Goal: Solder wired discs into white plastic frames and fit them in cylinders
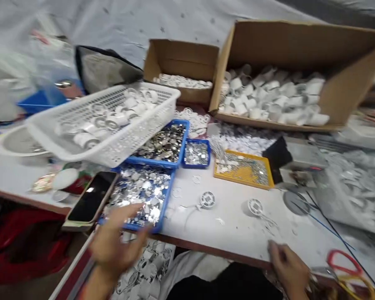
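My left hand (pixel 118 241) is blurred, thumb and fingers apart, over the near edge of a blue tray (pixel 165 204) of small shiny metal pieces (pixel 146 187). Nothing shows between its fingers. At the table's front edge, my right hand (pixel 289 266) has its fingers curled together; whatever they may hold is hidden. Between and beyond the hands lie two small round white plastic parts with spoked faces, one in the middle (pixel 207 200) and one to the right (pixel 255 206). Thin strands trail from both.
A white basket (pixel 112 154) of white rings overhangs the trays. Behind stand cardboard boxes (pixel 300 46) of white plastic parts. A yellow tray (pixel 242 183) holds thin metal pieces. A phone (pixel 92 196) lies left; scissors (pixel 343 266) lie right, near my right hand.
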`<state>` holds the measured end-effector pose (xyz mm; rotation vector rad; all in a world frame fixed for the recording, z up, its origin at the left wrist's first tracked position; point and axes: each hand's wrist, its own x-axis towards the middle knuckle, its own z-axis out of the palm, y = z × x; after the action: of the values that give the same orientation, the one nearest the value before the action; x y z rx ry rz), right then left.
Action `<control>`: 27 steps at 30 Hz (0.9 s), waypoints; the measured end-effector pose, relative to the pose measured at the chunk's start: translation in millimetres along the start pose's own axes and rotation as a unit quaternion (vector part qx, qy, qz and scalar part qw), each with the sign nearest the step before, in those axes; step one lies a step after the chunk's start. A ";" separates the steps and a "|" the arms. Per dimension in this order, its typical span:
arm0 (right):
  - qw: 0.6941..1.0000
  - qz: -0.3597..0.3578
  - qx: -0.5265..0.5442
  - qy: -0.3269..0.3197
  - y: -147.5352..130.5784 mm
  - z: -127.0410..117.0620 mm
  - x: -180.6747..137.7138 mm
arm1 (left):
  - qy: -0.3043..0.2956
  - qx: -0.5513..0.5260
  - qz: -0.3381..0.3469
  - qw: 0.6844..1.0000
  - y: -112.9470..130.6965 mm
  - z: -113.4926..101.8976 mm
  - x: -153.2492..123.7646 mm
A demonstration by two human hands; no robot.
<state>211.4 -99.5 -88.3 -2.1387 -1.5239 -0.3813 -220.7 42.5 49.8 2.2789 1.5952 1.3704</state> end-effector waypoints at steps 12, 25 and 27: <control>0.992 -0.077 0.074 0.064 -4.2 5.0 12.1 | -0.303 0.094 -0.069 0.946 104.3 178.0 -13.5; 0.983 -0.121 0.101 0.095 5.2 0.3 8.2 | -0.385 0.137 -0.112 0.906 160.8 141.5 -11.9; 0.981 -0.129 0.090 0.111 6.4 1.3 7.6 | -0.310 0.201 -0.115 0.922 129.4 116.7 22.4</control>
<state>219.9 -94.4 -87.1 -1.7036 -1.6402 -0.5305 -45.3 48.5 55.5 2.2688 1.9183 0.2204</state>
